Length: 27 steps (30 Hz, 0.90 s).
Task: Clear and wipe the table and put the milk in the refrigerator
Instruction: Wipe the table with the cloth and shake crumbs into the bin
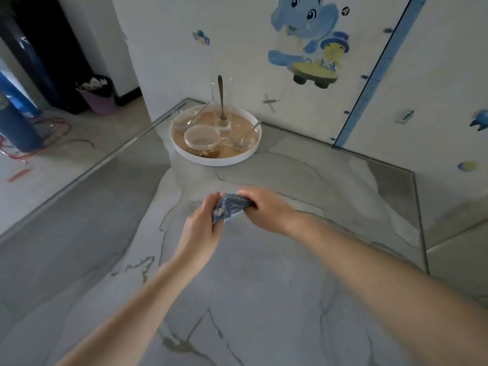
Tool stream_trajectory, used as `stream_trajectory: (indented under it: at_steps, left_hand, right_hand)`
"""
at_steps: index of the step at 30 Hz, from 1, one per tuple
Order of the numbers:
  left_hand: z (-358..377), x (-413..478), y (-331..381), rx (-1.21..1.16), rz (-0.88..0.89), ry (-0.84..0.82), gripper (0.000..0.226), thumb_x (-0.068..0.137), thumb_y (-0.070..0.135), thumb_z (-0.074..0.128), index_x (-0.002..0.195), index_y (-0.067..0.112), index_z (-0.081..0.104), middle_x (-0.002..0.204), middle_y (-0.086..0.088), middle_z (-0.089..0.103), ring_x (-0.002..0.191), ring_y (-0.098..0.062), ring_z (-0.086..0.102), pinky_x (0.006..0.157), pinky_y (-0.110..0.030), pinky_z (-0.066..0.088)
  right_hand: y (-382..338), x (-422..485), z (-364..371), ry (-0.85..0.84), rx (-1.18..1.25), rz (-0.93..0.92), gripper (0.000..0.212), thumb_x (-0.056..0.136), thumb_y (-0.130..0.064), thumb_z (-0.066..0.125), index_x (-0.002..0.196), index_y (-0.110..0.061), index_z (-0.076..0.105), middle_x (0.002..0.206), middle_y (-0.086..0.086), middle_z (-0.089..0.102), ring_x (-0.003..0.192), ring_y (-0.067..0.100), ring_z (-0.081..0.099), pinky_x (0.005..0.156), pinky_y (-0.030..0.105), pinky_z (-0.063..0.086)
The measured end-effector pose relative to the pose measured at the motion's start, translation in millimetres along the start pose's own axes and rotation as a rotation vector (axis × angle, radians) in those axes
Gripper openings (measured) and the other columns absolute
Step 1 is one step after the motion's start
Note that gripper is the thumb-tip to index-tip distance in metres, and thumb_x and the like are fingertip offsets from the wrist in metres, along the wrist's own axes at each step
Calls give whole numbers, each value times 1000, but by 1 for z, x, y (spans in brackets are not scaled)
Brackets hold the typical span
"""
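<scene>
**A:** where's the cloth at right now?

**B:** The blue cloth [230, 208] is bunched up and held just above the grey marbled worktop [105, 247], gripped from both sides. The left hand [202, 225] has its fingers [212, 200] curled onto one end, and the right hand [264, 207] is closed over the other.

**A:** and the dishes?

**B:** Piled in a round white tray [216, 134] at the far end by the wall: a tall glass [221, 103] with a spoon [221, 97] stood in it, plus clear bowls. No milk can be made out.
</scene>
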State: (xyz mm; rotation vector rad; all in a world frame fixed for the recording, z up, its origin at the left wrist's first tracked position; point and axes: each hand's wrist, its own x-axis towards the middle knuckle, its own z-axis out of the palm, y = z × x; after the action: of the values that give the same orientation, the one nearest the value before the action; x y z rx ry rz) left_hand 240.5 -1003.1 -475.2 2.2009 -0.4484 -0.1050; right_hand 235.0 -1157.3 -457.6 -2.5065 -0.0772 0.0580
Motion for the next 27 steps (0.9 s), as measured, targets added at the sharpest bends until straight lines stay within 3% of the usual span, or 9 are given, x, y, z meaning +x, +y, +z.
stream_trajectory:
  at_steps: [3,6,10,14,18,22,27]
  left_hand:
    - [19,15,-36,59,-94,-82,45,90,3,47,134,10,41,120,-11,60,105,-32,57,72,-27,33]
    - [50,25,-63,139,-157,-258,52,90,5,47,140,11,33,145,-10,40,132,-25,39,97,-25,30]
    - [80,52,-56,130,-57,-308,52,91,6,47,141,16,34,152,-3,28,140,-21,26,106,-24,23]
    - [113,85,-25,156,23,-437,51,93,11,45,141,20,33,154,-1,23,140,-23,26,104,-23,22]
    - [151,93,8,118,95,-515,48,93,13,45,140,20,36,150,-2,33,135,-24,35,100,-22,25]
    - [182,75,35,141,161,-590,46,94,14,45,139,19,38,146,-3,39,133,-29,37,101,-28,31]
    - [200,31,63,99,215,-685,46,93,13,44,138,20,38,147,-5,39,134,-27,34,99,-24,29]
  right_hand:
    - [23,33,30,-143,-87,-27,30,81,3,46,106,-2,62,113,16,62,107,30,55,84,35,40]
    - [57,37,59,-313,-201,-10,36,84,4,44,115,-6,59,126,10,58,120,26,50,95,33,40]
    - [97,31,44,-283,-187,87,50,90,4,37,137,-9,40,149,4,34,138,16,31,111,21,19]
    - [133,22,15,-263,-183,211,51,89,5,39,139,-7,37,151,7,31,139,18,31,111,21,17]
    - [167,-9,-10,-223,-174,359,55,87,7,38,140,-6,33,152,9,28,139,20,30,113,23,18]
    - [183,-56,-26,-202,-157,439,55,86,9,38,140,-4,33,151,11,29,139,21,31,108,17,16]
    - [188,-124,-31,-182,-117,482,51,87,9,41,137,-1,37,149,12,31,139,22,31,108,14,15]
